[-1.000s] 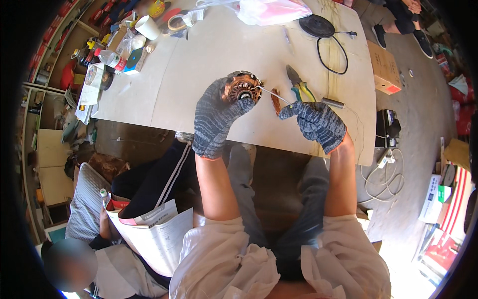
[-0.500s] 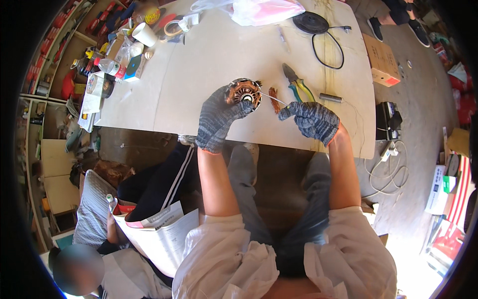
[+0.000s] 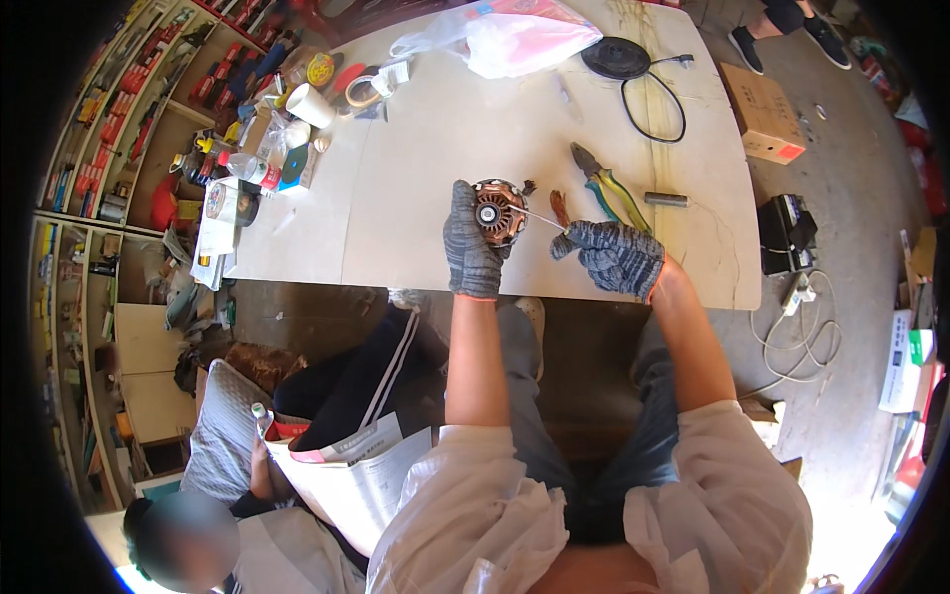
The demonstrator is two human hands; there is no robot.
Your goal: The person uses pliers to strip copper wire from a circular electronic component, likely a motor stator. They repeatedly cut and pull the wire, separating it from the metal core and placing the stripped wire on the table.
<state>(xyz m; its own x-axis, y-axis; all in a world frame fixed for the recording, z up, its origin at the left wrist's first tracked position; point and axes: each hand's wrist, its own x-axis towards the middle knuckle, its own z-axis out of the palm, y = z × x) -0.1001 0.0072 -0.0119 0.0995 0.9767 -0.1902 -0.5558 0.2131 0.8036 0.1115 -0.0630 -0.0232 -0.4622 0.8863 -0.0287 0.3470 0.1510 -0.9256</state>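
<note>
My left hand (image 3: 471, 247), in a grey knitted glove, is closed around the side of a round motor stator (image 3: 507, 206) with copper windings and a hub at its centre. The stator's face is turned up, held over the table's near edge. Gloved too, my right hand (image 3: 616, 259) grips a thin metal rod (image 3: 542, 216), perhaps a screwdriver; its handle is hidden in the fist. The rod's tip reaches the stator's right rim, by the windings. A bundle of copper wire (image 3: 560, 206) lies just beyond the rod. Combination pliers (image 3: 609, 186) with green-yellow handles rest beside my right hand.
A grey cylinder with thin leads (image 3: 666, 199) lies right of the pliers. Farther back are a black disc with a cable (image 3: 616, 57) and a plastic bag (image 3: 515, 42). Bottles, a paper cup (image 3: 311, 105) and tape crowd the left side. Someone sits at lower left with papers (image 3: 336, 485).
My left hand has shifted its grip to the stator's left side, and the stator now faces more upward. The rod still reaches its right rim. The whole view has shifted slightly.
</note>
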